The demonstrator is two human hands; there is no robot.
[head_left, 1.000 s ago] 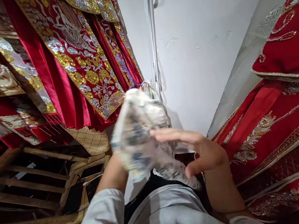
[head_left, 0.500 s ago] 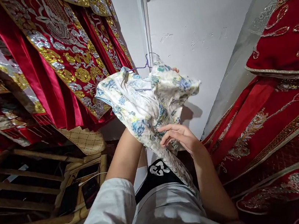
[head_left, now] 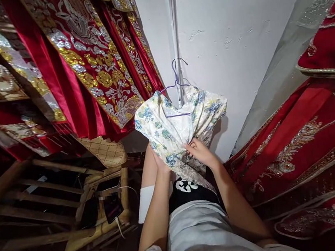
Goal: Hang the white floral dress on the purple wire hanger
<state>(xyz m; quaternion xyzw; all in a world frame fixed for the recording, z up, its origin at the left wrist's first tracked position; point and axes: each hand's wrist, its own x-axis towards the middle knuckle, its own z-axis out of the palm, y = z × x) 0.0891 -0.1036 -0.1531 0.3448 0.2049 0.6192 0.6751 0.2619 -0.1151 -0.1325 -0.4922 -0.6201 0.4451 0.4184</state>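
Note:
A white dress with blue and green flowers (head_left: 164, 136) hangs on a thin purple hanger (head_left: 176, 83) before me. Its short sleeves spread to both sides, and its lower part bunches and trails toward my lap. My right hand (head_left: 201, 153) pinches the cloth at the front, below the neckline, with thumb and fingers together. At the left side of the dress, my left hand (head_left: 161, 164) grips the gathered fabric; its fingertips are partly hidden by the cloth. The hanger's hook stands beside a pale vertical pole (head_left: 174, 29).
Red garments with gold and silver embroidery (head_left: 104, 78) hang at the left. More beaded red garments (head_left: 294, 141) fill the right side. At lower left stands a bamboo chair (head_left: 127, 193) with a phone (head_left: 113, 208) and white cable on it. A white wall (head_left: 233, 16) is ahead.
My left hand has come out from behind the dress to its left side. My right hand has closed on the front cloth. The dress now hangs flatter, its sleeves and neckline spread.

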